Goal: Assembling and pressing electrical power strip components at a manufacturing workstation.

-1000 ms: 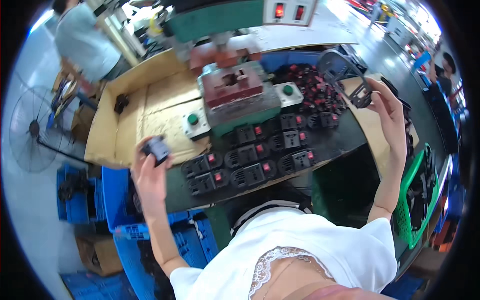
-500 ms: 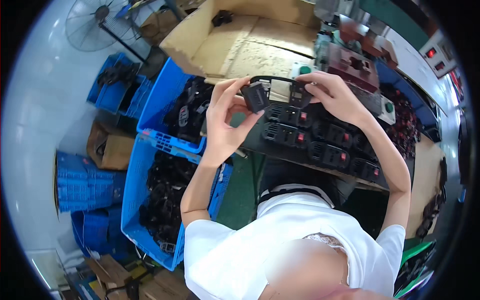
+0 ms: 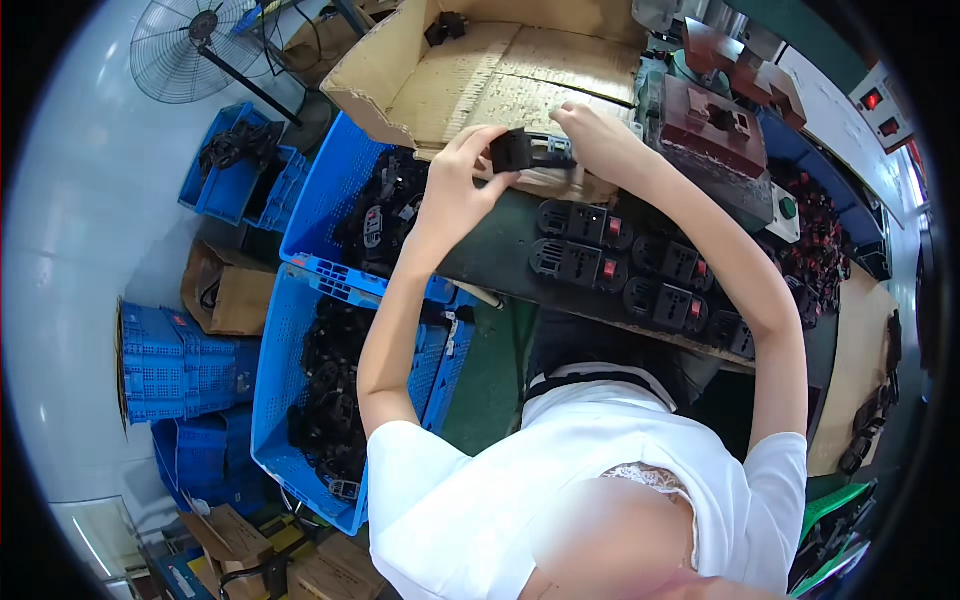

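Over the bench edge by the carton, my left hand pinches the left end of a black power strip housing between thumb and fingers. Pale inner parts show along the housing, whose right half is blurred. My right hand is closed at the right end of the same housing, with its fingertips raised above it and partly hidden. Several black socket units with red switches lie in rows on the dark bench just below and to the right of my hands.
A large open carton stands beyond my hands. Blue crates full of black parts stand at my left. To the right are a dark red fixture, a box with a green button and a heap of red and black parts.
Both hands have moved away from me with the housing, toward the carton, uncovering more of the socket units. My right hand has turned and its fingers have curled in.
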The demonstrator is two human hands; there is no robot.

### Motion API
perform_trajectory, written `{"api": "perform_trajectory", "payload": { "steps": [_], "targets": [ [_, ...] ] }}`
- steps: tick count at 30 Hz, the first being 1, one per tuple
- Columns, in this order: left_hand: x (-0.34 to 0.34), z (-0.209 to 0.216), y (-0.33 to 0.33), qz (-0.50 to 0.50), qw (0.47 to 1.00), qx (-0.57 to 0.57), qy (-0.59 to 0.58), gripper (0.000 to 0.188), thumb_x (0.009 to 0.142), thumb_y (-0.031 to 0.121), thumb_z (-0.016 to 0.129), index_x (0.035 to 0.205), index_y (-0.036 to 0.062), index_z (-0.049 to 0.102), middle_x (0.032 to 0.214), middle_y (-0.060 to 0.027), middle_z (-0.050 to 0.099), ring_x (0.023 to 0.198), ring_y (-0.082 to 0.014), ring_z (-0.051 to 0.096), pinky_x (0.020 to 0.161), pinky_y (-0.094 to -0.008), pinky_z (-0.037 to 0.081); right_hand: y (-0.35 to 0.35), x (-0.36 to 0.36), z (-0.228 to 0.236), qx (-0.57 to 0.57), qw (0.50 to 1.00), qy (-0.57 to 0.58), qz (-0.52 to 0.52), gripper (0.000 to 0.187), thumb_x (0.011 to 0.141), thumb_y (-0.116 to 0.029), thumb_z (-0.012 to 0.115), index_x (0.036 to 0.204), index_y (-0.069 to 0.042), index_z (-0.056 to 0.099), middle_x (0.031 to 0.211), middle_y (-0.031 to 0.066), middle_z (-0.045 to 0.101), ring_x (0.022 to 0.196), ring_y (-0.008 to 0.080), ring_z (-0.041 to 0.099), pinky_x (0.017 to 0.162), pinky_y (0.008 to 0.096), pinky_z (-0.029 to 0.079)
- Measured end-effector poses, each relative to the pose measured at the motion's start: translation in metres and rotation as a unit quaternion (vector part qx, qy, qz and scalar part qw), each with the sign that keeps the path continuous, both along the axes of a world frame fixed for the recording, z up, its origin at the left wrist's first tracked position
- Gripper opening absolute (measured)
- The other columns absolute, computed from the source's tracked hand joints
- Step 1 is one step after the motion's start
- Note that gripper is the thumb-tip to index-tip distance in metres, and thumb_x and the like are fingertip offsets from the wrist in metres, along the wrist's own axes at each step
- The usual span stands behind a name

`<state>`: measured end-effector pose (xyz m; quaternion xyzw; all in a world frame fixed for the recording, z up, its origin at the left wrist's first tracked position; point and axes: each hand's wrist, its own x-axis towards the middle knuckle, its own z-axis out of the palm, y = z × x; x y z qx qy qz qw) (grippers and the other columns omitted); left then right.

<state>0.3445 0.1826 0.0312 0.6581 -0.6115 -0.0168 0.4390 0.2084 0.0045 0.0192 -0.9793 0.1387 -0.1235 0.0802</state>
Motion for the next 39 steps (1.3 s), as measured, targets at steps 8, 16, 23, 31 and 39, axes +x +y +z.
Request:
{"api": "perform_trajectory", "payload": {
  "steps": [8,16,23,31,39],
  "targets": [
    [0.031,-0.037,-0.047,-0.074,0.996,0.043,-0.016,0.041,0.071,0.005,0.074,0.110,-0.0005,0.062,0.102,-0.0145,0.066,0.089,-0.0239,0.066,0.080,-0.0329,0.052,0.064,-0.154,0.065,0.151,0.985,-0.080,0.008,0.022,0.084,0.006,0.053,0.103,0.001,0.062,0.105,0.0184,0.064,0.096,0.0342,0.063,0.084,0.0364,0.050],
    [0.023,-0.044,-0.068,-0.107,0.991,0.032,-0.068,0.032,0.074,0.002,0.072,0.105,0.0002,0.062,0.104,-0.0141,0.065,0.089,-0.0259,0.064,0.079,-0.0318,0.050,0.046,-0.364,0.065,0.140,0.859,-0.241,-0.430,0.018,0.096,-0.011,0.054,0.104,0.001,0.065,0.094,0.0032,0.066,0.090,0.0076,0.060,0.078,0.0204,0.045],
    [0.022,-0.045,-0.069,-0.098,0.991,0.035,-0.089,0.030,0.075,-0.003,0.071,0.103,-0.0011,0.062,0.105,-0.0118,0.064,0.087,-0.0207,0.063,0.078,-0.0298,0.051,0.026,-0.454,0.009,0.063,0.783,-0.308,-0.537,0.017,0.093,-0.011,0.057,0.098,0.003,0.066,0.088,0.0063,0.068,0.086,0.0099,0.063,0.076,0.0246,0.049],
    [0.029,-0.046,-0.069,-0.097,0.990,0.053,-0.091,0.029,0.074,-0.002,0.073,0.101,-0.0020,0.062,0.102,-0.0110,0.061,0.085,-0.0194,0.063,0.078,-0.0296,0.052,-0.044,-0.407,-0.009,0.011,0.887,-0.233,-0.398,0.018,0.082,0.000,0.060,0.099,0.004,0.065,0.096,0.0169,0.069,0.086,0.0247,0.068,0.077,0.0305,0.051],
    [0.032,-0.048,-0.063,-0.089,0.994,0.044,-0.048,0.028,0.076,0.006,0.075,0.102,-0.0022,0.068,0.104,-0.0131,0.066,0.091,-0.0204,0.065,0.082,-0.0297,0.050,-0.078,-0.381,-0.016,-0.081,0.926,-0.120,-0.349,0.029,0.076,0.002,0.065,0.104,0.003,0.057,0.101,0.0173,0.060,0.097,0.0362,0.059,0.082,0.0377,0.047]
  ]
}}
